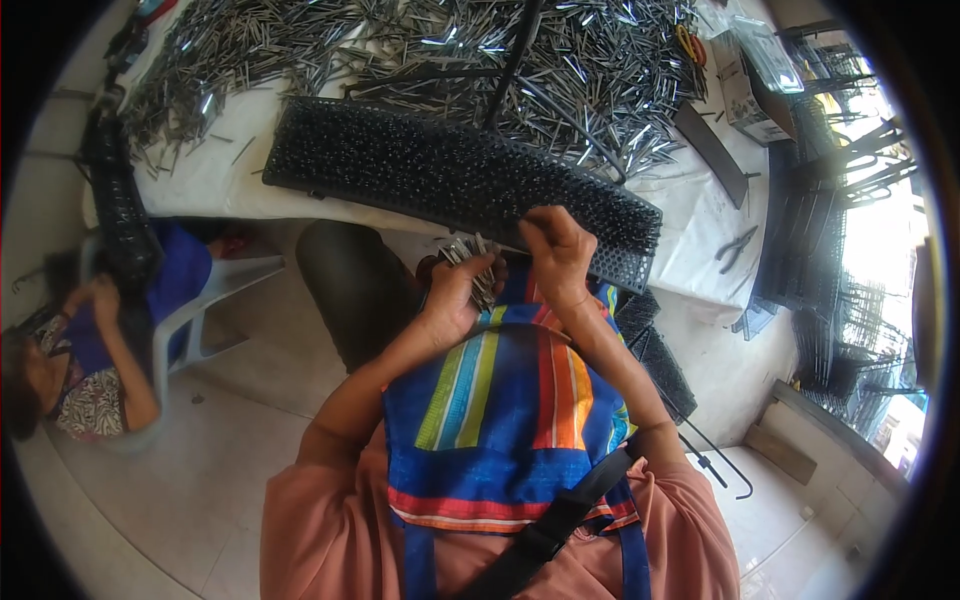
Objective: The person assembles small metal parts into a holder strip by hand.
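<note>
Take the metal strips [462, 248], likely light, stiff and slippery, at mid-length: your left hand [455, 292] clasps them beside the black panel's [450, 165] near edge; whether your right hand [562, 250] pinches any cannot be determined.

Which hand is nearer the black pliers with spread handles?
Right: your right hand is left of the pliers; your left hand, holding slim silvery metal strips, is farther left.

Thin metal strips [462, 249] held in the left hand [455, 290] at centre, a black panel [400, 150] overlapped by the right hand [560, 250], metal pieces [300, 45] strewn across the top, a co-worker [105, 385] seated far left.
</note>
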Demonstrator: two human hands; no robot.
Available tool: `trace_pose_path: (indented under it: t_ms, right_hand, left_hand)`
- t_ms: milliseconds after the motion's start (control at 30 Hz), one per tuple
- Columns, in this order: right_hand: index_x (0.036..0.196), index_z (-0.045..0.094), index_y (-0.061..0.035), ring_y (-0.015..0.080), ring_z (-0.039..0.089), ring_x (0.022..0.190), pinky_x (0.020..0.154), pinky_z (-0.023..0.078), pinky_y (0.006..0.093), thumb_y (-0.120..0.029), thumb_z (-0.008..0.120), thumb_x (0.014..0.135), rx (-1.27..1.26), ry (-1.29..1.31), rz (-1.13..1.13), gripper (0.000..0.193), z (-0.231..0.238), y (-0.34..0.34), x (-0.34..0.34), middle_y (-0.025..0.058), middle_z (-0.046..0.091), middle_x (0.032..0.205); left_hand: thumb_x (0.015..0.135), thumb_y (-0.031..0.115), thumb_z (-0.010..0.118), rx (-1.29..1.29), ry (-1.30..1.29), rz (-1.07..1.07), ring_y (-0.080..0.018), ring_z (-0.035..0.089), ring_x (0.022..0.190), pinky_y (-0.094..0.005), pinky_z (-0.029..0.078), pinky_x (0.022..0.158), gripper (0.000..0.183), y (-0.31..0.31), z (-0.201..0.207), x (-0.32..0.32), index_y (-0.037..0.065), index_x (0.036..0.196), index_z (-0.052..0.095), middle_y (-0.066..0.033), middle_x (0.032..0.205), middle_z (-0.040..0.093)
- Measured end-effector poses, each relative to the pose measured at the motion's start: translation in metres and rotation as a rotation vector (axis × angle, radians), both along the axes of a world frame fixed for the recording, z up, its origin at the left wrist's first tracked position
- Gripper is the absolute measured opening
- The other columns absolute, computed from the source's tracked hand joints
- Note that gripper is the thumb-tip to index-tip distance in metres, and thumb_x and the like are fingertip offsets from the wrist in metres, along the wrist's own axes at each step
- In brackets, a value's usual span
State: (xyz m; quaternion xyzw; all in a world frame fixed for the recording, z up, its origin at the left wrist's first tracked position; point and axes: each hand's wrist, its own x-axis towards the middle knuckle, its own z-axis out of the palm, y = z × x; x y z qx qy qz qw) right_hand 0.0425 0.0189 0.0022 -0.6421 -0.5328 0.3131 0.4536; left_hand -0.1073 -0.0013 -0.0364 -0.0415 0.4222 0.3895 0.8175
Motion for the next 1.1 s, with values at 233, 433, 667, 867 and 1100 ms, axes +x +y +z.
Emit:
trace_pose_path:
  t_ms: [233,433,667,867,1100]
  right_hand:
    - [0.085,0.065,-0.0049,0.0285,0.064,0.063,0.054,0.049,0.0349,-0.004,0.069,0.079,0.235,-0.302,0.08,0.007,0.002,0.009,0.003,0.0105,0.063,0.077]
    - [0.086,0.067,-0.0081,0.0279,0.063,0.063,0.055,0.05,0.0358,-0.008,0.069,0.078,0.254,-0.45,0.144,0.009,-0.003,0.006,0.003,0.0077,0.062,0.08]
    - [0.088,0.068,-0.0108,0.025,0.06,0.062,0.056,0.049,0.0353,-0.011,0.068,0.076,0.309,-0.637,0.196,0.013,-0.005,-0.003,0.006,0.0037,0.059,0.083]
    - [0.086,0.067,-0.0085,0.0262,0.062,0.065,0.057,0.05,0.036,-0.007,0.069,0.076,0.278,-0.62,0.224,0.01,0.003,0.006,0.003,0.006,0.059,0.083]
    - [0.085,0.067,-0.0097,0.0265,0.062,0.066,0.057,0.05,0.0369,-0.01,0.066,0.076,0.239,-0.757,0.417,0.01,0.009,0.021,0.007,0.0064,0.057,0.081]
  left_hand:
    - [0.086,0.002,0.062,0.003,0.018,-0.034,-0.02,0.065,0.072,-0.029,0.052,0.06,0.016,0.003,0.005,0.004,0.0,0.102,0.062,-0.012,0.087,0.068]
    - [0.086,0.002,0.061,0.025,-0.05,-0.027,-0.0197,0.065,0.072,-0.0298,0.052,0.06,0.016,0.002,0.004,0.005,0.001,0.101,0.062,-0.0108,0.087,0.067]
    - [0.085,0.002,0.061,-0.006,-0.09,-0.006,-0.0196,0.065,0.072,-0.0295,0.052,0.061,0.016,0.0,0.003,0.008,0.001,0.101,0.062,-0.0103,0.087,0.067]
    - [0.084,0.001,0.062,0.01,-0.106,-0.005,-0.0198,0.065,0.073,-0.0299,0.052,0.062,0.017,0.0,-0.001,0.007,0.001,0.101,0.062,-0.0103,0.086,0.067]
    - [0.083,0.0,0.064,0.011,-0.095,-0.033,-0.0203,0.065,0.071,-0.0306,0.053,0.061,0.018,0.001,-0.002,0.007,0.0,0.1,0.063,-0.0102,0.085,0.066]
